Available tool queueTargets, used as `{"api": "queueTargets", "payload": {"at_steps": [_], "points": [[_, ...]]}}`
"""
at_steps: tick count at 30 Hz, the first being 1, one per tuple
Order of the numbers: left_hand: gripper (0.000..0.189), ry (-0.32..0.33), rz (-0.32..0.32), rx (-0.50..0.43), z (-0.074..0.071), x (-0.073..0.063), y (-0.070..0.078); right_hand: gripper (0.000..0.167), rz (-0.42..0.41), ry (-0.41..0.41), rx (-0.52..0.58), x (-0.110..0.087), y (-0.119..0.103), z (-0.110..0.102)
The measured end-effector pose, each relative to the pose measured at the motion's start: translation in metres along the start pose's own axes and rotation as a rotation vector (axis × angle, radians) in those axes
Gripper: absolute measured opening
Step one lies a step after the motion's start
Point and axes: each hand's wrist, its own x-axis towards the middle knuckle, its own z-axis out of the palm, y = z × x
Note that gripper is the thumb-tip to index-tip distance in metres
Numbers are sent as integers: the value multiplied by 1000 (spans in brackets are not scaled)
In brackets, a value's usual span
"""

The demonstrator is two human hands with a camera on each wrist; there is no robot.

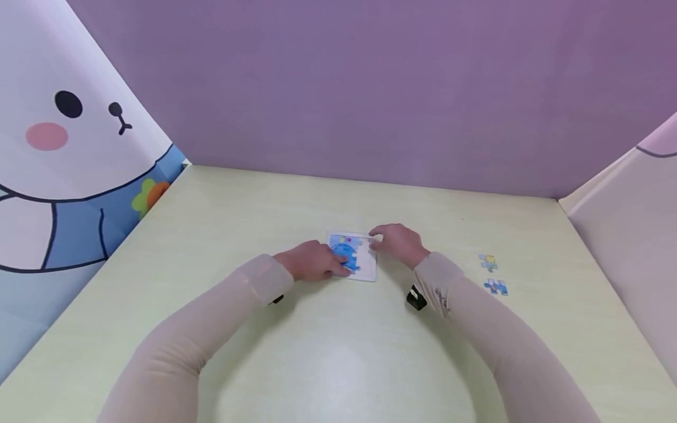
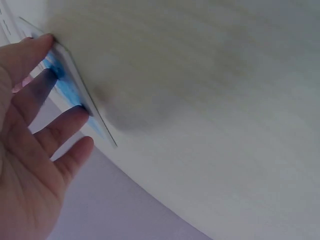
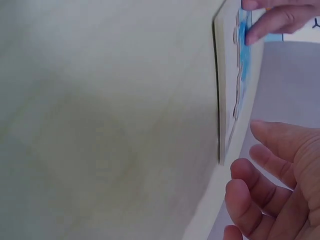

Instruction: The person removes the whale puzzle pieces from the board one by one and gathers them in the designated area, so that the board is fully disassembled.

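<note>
A small square jigsaw puzzle board (image 1: 367, 267) lies on the table with a raised pale rim. Joined blue puzzle pieces (image 1: 341, 248) cover its left part, while the right part shows bare white. My left hand (image 1: 312, 261) rests on the board's left side; in the left wrist view its fingertips (image 2: 75, 115) touch the blue pieces near the edge. Beside the upper right corner is my right hand (image 1: 400, 242), thumb and fingers spread apart. In the right wrist view that hand (image 3: 280, 185) holds nothing and stands off the board's end.
Two small groups of loose puzzle pieces lie to the right on the table, one with yellow (image 1: 489, 262) and one blue and pink (image 1: 496, 286). A black object (image 1: 416, 298) shows below the right wrist. A purple wall (image 1: 370, 94) rises behind the table (image 1: 338, 352).
</note>
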Motion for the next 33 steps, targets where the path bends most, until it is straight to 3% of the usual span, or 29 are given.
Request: {"api": "queueTargets", "payload": {"at_steps": [5,9,12,16,19,26,33], "points": [[30,40,8,-29,3,1,-1,37,-26,-34,-16,3,-10,2],[33,25,-20,-50,2,4,-2,35,-19,-74,-38,2,-14,2],[40,-32,-95,-84,-3,5,-4,35,-9,-91,-35,0,-15,3],[56,-118,-249,-120,-8,4,-8,35,-26,-91,-20,1,-18,5],[63,-158,-308,-127,-9,5,-10,35,-31,-82,-24,2,-20,7],[73,-205,-342,-133,-6,12,-11,34,-3,-75,0,4,-20,11],[73,-211,-333,-137,-2,12,-12,29,-9,-44,15,10,-18,17]]}}
